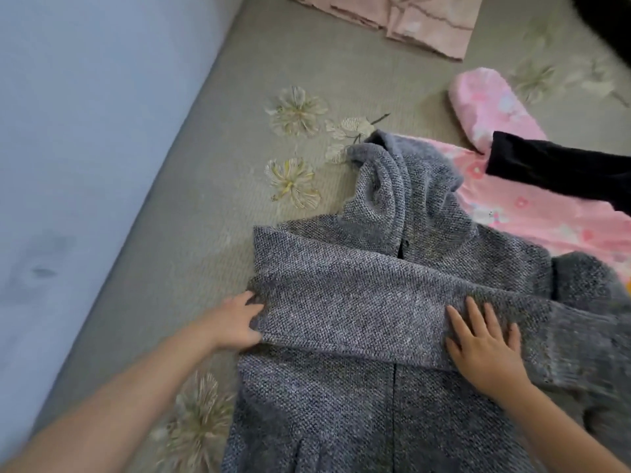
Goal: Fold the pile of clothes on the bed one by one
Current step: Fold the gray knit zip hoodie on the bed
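Thick grey knit hooded cardigan [392, 302] lies flat on the bed w/ the floral grey-green cover [211, 172], one sleeve folded across its chest. Left hand [235, 322] pinches the sleeve's fold edge; right hand [485, 343] presses flat, fingers spread. Looks soft, bulky, non-slippery; best held at folds/seams

The grey sweater [392, 302] is a coarse, nubbly knit, matt and flecked, with ribbed cuffs. The bed cover [211, 199] is a dull grey-green woven cloth with embroidered flowers of slightly shiny thread. The pink garment [532, 206] at the right edge looks soft and fleecy; the black sleeve [563, 172] looks velvety.
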### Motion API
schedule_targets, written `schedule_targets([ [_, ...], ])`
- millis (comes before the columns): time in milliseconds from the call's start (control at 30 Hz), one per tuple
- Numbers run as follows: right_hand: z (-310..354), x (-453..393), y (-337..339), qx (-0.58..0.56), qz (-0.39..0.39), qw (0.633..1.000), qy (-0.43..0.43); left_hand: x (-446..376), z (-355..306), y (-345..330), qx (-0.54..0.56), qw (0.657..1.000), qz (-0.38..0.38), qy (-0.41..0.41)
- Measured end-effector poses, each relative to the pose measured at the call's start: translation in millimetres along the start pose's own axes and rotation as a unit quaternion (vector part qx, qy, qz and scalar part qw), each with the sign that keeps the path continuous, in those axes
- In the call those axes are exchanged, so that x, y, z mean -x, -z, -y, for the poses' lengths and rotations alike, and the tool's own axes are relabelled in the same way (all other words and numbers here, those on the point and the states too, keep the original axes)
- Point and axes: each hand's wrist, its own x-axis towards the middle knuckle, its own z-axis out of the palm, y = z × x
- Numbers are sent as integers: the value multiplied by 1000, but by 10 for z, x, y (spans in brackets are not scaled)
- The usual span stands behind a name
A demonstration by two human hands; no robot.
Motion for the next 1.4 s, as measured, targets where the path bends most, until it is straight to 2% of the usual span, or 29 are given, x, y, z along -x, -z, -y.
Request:
schedule_targets([
  [33,26,2,6,7,7,1000,-4,-21,13,126,38,997,-73,-2],
  [100,88,17,2,-4,20,1000,-4,-130,-4,325,95,959,-267,5],
  [133,113,30,-4,-12,23,1000,-3,-222,-57,396,115,938,-328,0],
  [167,131,32,-19,-18,23,1000,-5,-322,-126,444,119,927,-356,-19],
  [267,135,5,-97,-24,24,999,-18,-583,-381,424,43,947,-305,-88],
  [367,116,-47,-160,-41,8,999,-11,-744,-551,144,-7,967,-250,-40],
  [500,151,-45,-189,-61,-31,998,-15,-830,-657,-171,-33,950,-308,32],
  [600,170,-79,-211,-59,-108,992,-12,-883,-653,-179,-27,940,-340,22],
  [700,159,-103,-267,-53,-142,988,-12,-922,-633,-167,-27,941,-337,12],
  [867,153,-123,-257,-52,-138,989,0,-846,-703,-78,-62,953,-295,39],
  [1000,129,-108,-344,-23,-106,994,-6,-705,-995,123,-126,956,-255,75],
  [1100,57,-77,-261,-95,-115,989,19,-545,-1520,156,-125,957,-261,4],
  [1133,6,-23,-190,-171,-129,976,38,-499,-1716,138,-110,956,-269,-36],
  [1167,-80,64,-100,-277,-152,947,49,-461,-1918,103,-90,954,-276,-74],
  [1233,-365,330,17,-474,-240,846,32,-399,-2322,-7,-45,947,-288,-139],
  [1267,-558,493,17,-516,-299,803,4,-381,-2522,-65,-25,943,-286,-168],
  [1300,-734,658,-24,-521,-347,779,-35,-371,-2673,-120,-13,940,-279,-195],
  [1333,-981,841,-118,-505,-378,772,-84,-364,-2886,-189,-5,938,-269,-219],
  [1400,-1335,1038,-366,-475,-362,778,-197,-361,-3131,-295,0,935,-246,-253],
])
